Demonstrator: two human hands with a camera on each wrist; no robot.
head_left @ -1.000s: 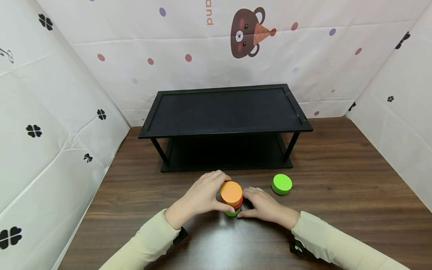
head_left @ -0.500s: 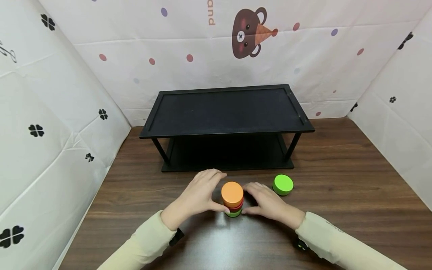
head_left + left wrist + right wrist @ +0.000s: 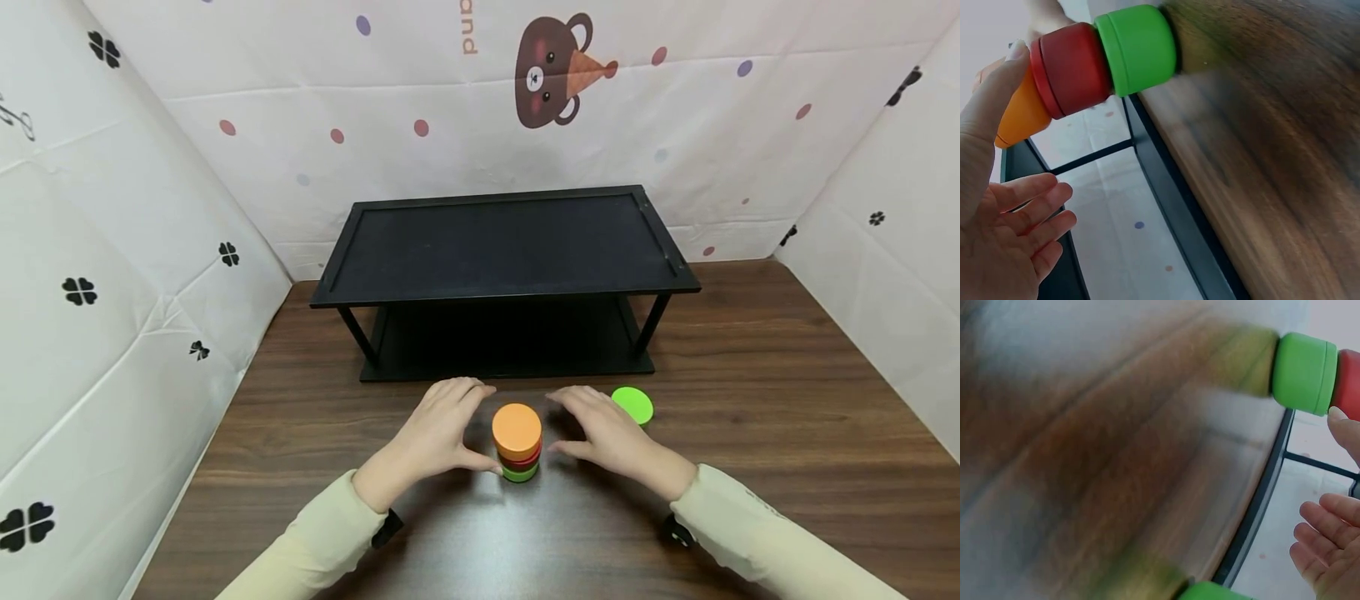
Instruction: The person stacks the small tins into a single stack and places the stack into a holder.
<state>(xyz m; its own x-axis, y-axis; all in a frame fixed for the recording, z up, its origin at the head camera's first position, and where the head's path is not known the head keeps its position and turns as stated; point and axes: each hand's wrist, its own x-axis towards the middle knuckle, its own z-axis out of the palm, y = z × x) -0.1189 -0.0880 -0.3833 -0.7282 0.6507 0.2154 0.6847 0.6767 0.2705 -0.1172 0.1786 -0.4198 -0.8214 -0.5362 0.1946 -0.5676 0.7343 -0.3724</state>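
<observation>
A stack of small round tins stands on the wooden table, an orange tin [image 3: 517, 428] on top, a red tin [image 3: 1075, 69] in the middle and a green tin [image 3: 1137, 50] at the bottom. To its left my left hand [image 3: 431, 442] curves around without gripping, thumb and fingers spread apart. On the other side my right hand [image 3: 611, 437] stands off the stack, its fingers relaxed and holding nothing. A second green tin [image 3: 632, 404] sits by itself behind the right hand, which partly covers it.
Behind the stack stands a black two-tier rack [image 3: 502, 250] with a flat top and a lower shelf [image 3: 510, 337]. White printed cloth [image 3: 420, 50] hangs at the back and both sides of the wooden table [image 3: 300, 425].
Both hands have let go of the stack and drawn apart, left hand to the left, right hand to the right. The stack has stayed in place.
</observation>
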